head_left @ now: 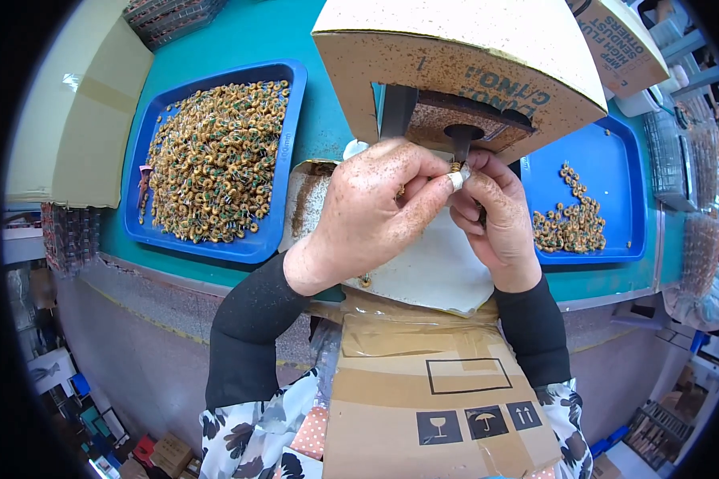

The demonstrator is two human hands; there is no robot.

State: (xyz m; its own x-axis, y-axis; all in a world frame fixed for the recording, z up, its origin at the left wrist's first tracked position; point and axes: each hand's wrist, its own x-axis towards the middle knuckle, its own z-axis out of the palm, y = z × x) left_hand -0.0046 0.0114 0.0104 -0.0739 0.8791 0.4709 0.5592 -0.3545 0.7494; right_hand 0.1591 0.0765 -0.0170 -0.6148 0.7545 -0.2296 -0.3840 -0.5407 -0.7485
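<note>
Fingertips of both my hands meet at a small copper-wound ring coil (455, 168), just below the dark spout-like part (460, 144) of a machine inside a cardboard box. My left hand (375, 199) pinches from the left, and another bit of coil shows under its curled fingers. My right hand (499, 215) closes in from the right, with something dark partly hidden in its fingers. White tape wraps a fingertip at the coil. Brown dust speckles both hands. Beneath them lies a white sheet (423, 267) with one loose coil (365, 281) near its front edge.
A blue tray (297, 104) heaped with ring coils stands at left on the green table. Another blue tray (627, 184) at right holds a smaller pile. The cardboard box (455, 48) covers the machine ahead. A taped carton (423, 399) sits in front of my body.
</note>
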